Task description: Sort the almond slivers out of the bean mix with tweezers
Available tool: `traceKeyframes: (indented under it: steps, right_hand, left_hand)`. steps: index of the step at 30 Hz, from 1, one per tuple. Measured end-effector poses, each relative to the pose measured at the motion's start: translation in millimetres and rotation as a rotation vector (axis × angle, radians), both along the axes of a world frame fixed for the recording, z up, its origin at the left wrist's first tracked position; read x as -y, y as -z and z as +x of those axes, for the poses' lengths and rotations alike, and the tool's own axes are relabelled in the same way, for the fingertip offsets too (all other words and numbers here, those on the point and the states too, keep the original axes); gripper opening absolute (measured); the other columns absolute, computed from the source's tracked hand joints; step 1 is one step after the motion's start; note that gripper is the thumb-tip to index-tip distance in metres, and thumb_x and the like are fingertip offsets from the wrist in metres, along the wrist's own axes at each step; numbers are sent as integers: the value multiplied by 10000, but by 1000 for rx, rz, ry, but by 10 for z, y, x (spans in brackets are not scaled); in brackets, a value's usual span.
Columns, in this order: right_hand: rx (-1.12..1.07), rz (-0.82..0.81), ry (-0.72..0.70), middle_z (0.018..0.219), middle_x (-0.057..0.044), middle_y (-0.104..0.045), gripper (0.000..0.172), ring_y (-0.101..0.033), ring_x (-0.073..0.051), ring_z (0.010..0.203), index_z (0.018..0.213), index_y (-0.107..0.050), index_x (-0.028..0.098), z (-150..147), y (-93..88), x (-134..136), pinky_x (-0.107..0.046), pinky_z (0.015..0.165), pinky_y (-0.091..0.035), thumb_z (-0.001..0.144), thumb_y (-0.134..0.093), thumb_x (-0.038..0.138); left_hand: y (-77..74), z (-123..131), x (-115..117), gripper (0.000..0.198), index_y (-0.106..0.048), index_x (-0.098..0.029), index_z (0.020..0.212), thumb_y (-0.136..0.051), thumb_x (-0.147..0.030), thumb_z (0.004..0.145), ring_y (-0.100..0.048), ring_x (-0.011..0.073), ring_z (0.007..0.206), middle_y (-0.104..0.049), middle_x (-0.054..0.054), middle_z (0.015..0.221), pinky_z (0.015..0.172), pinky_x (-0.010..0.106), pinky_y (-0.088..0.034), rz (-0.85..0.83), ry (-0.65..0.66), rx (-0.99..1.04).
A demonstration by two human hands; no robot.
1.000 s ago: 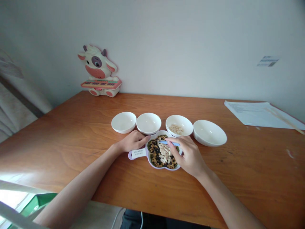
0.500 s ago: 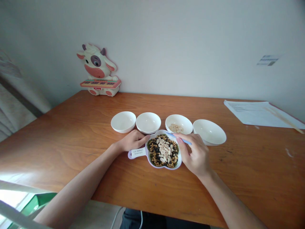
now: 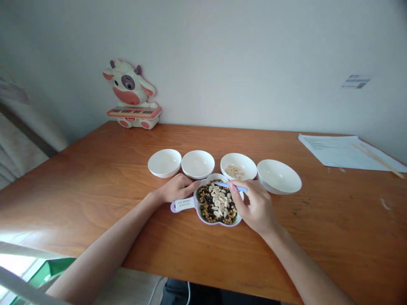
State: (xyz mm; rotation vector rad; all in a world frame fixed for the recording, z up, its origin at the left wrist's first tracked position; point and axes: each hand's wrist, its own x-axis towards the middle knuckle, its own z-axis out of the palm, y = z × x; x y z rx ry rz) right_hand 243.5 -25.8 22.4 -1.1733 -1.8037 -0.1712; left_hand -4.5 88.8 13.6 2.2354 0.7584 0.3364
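A white, lilac-rimmed dish (image 3: 239, 221) with a short labelled handle stands on the table before me. Pale flat seeds (image 3: 219, 202) lie heaped in its middle, over mixed yellow, black and green grains. My left hand (image 3: 179, 187) is closed at the dish's left side, thumb on the rim above the handle. In my right hand (image 3: 254, 204) slim blue tweezers (image 3: 237, 187) are pinched between thumb and fingers, their tip over the upper part of the grains. Right behind the dish, a white bowl (image 3: 249, 161) has several pale seeds in it.
Two white bowls (image 3: 164, 160) (image 3: 198, 161) stand behind my left hand, and another bowl (image 3: 281, 173) is behind my right. A cow toy keyboard (image 3: 133, 111) sits at the back left. Papers (image 3: 337, 149) and chopsticks (image 3: 380, 161) lie at the back right of the wooden table (image 3: 178, 250).
My right hand has moved slightly left, bringing the tweezers' tip from the dish's upper rim to over the grains. The left hand and dish stay in place.
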Motion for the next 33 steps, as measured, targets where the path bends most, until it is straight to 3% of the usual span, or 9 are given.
traceKeyframes:
  steps: [13,22,33]
  right_hand:
    - [18,-89,-49,1008,-50,-786,188,-724,-217,908,1128,-667,222,1,37,-5,-392,837,-554,956,-614,167]
    - [7,-67,-18,996,-37,-792,152,-719,-211,875,1083,-685,218,-8,7,-8,-378,805,-525,975,-588,172]
    - [3,-71,-30,964,-34,-787,140,-717,-209,850,1080,-673,218,-3,17,-12,-374,795,-518,966,-601,179]
  left_hand:
    - [14,-9,-7,622,-427,-139,542,-348,-485,1052,-341,68,475,-447,-1,509,441,197,-257,6,2,-10]
    - [-29,14,14,633,-398,-144,525,-338,-503,1043,-331,60,452,-442,-4,491,411,187,-219,-2,-1,-11]
    - [-1,2,-3,601,-431,-140,552,-340,-461,1051,-383,74,489,-491,7,532,456,198,-275,5,24,5]
